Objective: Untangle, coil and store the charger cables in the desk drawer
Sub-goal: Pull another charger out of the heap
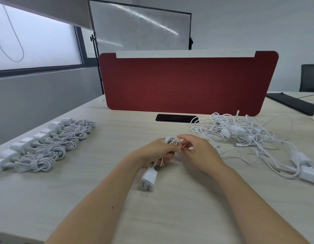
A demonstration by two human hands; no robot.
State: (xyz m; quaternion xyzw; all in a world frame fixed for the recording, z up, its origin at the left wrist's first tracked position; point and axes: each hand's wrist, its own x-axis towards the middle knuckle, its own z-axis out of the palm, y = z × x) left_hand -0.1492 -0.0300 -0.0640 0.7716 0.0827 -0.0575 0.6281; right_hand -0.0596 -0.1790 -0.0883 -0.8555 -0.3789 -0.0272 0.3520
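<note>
Centrally, just below the middle of the frame, a person's two bare hands come together above a pale wood-grain bench [170,217]. The left hand [159,152] has its fingers curled round a small white cable coil [171,140], which sticks up from the top of the fist. The right hand [201,153] sits just beside it, with fingertips touching the coil. It appears to pinch a strand between thumb and forefinger, though blur makes that grip hard to confirm. A white charger plug [147,178] hangs from beneath the left hand, its two metal prongs pointing toward the bottom of the frame and its body close to the bench.

At the left of the frame, a row of coiled chargers [52,147] lies on the bench, running diagonally from the lower left edge up toward the centre. Each bundle of cable lies next to its white plug. At the right, a tangled pile [240,132] of loose white cables and plugs spreads across the bench, with strands trailing to the right edge.

Behind the hands, a black cable port [175,118] is set into the bench, and a red divider [188,81] stands upright just beyond it. A whiteboard [140,25] stands in the upper middle, a frosted window [34,41] fills the upper left, and a black chair [310,77] shows at the right edge.
</note>
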